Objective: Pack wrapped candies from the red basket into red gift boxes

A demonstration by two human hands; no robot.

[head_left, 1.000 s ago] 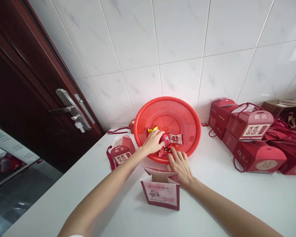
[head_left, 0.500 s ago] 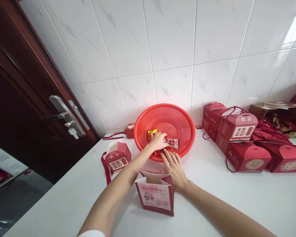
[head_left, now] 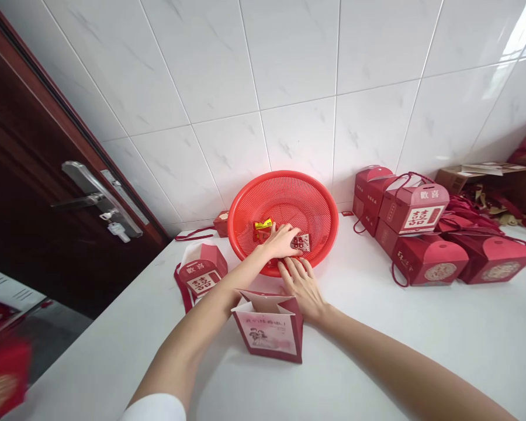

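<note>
Starting low in the frame, on the white desk (head_left: 342,374), with the open-topped paper bag (head_left: 267,336), standing upright: probably light, thin-walled and quick to crease, so best held low by its side panels. Moving just beyond, to the right hand (head_left: 305,293), reaching over the near edge of the red basket (head_left: 232,225) with fingers stretched and slightly fanned; cannot tell whether gripping, tips and thumb being partly hidden. Glancing left to the handled box (head_left: 199,278), likely stiff card but crushable, so better taken by its walls. Back to centre frame and into the basket, to the left hand (head_left: 281,242), arched palm down over the wrapped sweets (head_left: 261,236), fingers bent and close together; cannot tell whether clamped on a piece or only touching. Spotting the yellow wrapper (head_left: 262,224) by the thumb, and the patterned packet (head_left: 305,241) by the fingertips. Looking light and slick, most likely, apt to slide in their film: better pinched across the body, or by an edge for the packet. Judging the basket itself light and springy, liable to skid, so best steadied by its thick rim. Farther off, at right, passing the stacked boxes (head_left: 414,213), and finishing at the tiled wall (head_left: 298,137).
</note>
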